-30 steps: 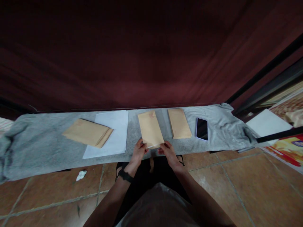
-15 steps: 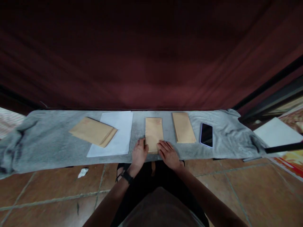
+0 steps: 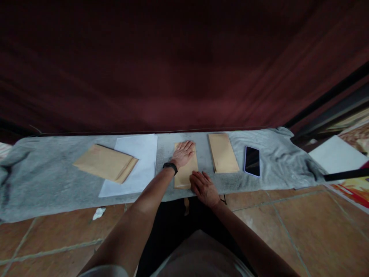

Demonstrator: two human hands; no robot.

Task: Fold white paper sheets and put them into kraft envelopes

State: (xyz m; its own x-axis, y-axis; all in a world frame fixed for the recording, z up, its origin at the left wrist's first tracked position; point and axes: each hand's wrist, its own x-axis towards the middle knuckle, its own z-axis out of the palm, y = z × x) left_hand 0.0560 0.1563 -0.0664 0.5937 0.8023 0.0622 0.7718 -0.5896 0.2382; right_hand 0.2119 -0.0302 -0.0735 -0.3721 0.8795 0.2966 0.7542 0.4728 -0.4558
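Note:
A brown paper envelope (image 3: 184, 175) lies lengthwise on the grey cloth in front of me. My left hand (image 3: 183, 153), with a dark band at the wrist, rests flat over its upper half, fingers extended. At the lower right edge is my right hand (image 3: 204, 188), its fingers bent and closed on the envelope's side. A stack of similar brown envelopes (image 3: 223, 153) lies to the right. On the left, more brown envelopes (image 3: 105, 161) lie slanted, partly over white paper sheets (image 3: 147, 157).
A phone (image 3: 252, 161) with a light purple edge lies right of the stack. The grey cloth (image 3: 57, 192) covers a long narrow surface against a dark red panel (image 3: 178, 84). A crumpled white scrap (image 3: 99, 213) lies on the tiled floor (image 3: 276, 227).
My left hand has moved from the envelope's lower left edge up onto its upper half and flattened. My right hand stays at the lower right edge, its fingers now more bent.

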